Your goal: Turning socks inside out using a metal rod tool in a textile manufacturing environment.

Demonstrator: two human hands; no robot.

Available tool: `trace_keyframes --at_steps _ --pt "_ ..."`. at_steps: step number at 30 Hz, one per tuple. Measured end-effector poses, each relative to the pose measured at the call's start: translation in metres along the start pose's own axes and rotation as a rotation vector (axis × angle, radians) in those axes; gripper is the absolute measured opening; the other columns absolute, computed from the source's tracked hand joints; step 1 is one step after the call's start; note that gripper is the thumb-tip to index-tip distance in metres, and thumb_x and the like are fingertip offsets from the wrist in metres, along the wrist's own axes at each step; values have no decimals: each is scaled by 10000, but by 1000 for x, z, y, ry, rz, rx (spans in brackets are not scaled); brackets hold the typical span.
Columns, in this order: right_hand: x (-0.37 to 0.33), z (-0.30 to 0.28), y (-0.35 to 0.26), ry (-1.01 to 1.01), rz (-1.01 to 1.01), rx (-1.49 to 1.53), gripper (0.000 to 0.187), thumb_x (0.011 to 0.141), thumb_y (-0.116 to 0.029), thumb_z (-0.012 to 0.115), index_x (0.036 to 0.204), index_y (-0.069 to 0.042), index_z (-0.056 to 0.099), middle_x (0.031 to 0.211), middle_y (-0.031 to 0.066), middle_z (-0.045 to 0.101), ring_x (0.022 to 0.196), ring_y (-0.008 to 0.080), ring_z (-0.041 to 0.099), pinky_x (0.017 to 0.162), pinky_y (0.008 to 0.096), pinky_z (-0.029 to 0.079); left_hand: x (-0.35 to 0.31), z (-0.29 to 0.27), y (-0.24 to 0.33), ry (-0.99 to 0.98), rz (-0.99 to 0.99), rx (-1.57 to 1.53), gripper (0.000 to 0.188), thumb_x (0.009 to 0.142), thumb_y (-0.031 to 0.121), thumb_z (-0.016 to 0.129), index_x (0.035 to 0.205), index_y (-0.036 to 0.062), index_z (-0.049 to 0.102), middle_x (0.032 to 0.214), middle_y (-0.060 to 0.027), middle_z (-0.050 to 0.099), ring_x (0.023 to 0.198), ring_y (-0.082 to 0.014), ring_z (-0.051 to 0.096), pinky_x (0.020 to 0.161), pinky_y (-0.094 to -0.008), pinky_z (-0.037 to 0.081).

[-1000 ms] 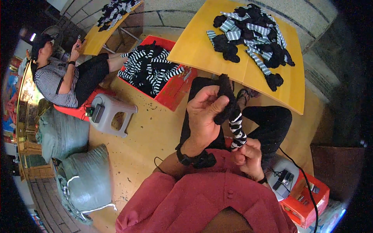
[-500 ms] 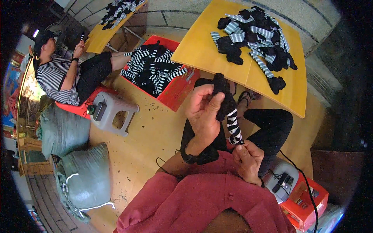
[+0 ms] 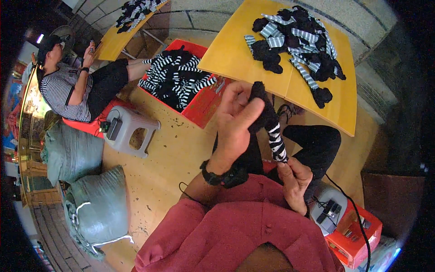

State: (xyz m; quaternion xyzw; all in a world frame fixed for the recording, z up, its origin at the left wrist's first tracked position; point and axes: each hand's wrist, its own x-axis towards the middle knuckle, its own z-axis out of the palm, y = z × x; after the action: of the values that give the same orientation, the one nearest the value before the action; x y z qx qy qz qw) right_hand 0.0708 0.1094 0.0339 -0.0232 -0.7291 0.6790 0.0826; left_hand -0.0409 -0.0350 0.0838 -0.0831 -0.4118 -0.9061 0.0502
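Observation:
Between my hands is a knitted piece (image 3: 276,138) with a bunched black upper part and a narrow black-and-white striped tube; whether it is a glove or a sock I cannot tell. My left hand (image 3: 238,113) grips the black part, thumb across it and fingers curled behind. Lower down, my right hand (image 3: 295,181) pinches the end of the striped tube between thumb and fingers. The piece slants over my lap, just in front of a yellow table (image 3: 235,54). On that table lies a heap of similar pieces (image 3: 303,41), black with grey-and-white stripes.
A red crate (image 3: 199,111) full of striped knitwear (image 3: 176,77) stands at the table's left. Another person (image 3: 68,86) sits farther left near a grey stool (image 3: 131,131). Stuffed sacks (image 3: 102,208) lie on the floor. At my right are a cable (image 3: 353,199) and red crate (image 3: 358,245).
My right hand and the tube's lower end have shifted slightly up and to the right. My left thumb and fingers have moved a little on the black part.

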Motion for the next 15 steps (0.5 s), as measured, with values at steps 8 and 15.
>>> trace_keyframes --at_steps 8,15 --pt "-3 0 -5 10 -58 -123 72 812 1 588 873 22 621 601 2 498 561 45 421 489 212 347 16 -20 14 -72 -159 57 182 862 152 602 943 -11 613 906 -26 615 793 -72 552 691 -189 438" --pt "-4 -3 3 -53 -2 -57 102 811 6 586 903 23 627 598 12 498 548 53 407 482 217 344 9 -8 9 -38 -86 41 190 846 122 620 976 -17 617 873 -26 622 756 -83 567 691 -196 448"
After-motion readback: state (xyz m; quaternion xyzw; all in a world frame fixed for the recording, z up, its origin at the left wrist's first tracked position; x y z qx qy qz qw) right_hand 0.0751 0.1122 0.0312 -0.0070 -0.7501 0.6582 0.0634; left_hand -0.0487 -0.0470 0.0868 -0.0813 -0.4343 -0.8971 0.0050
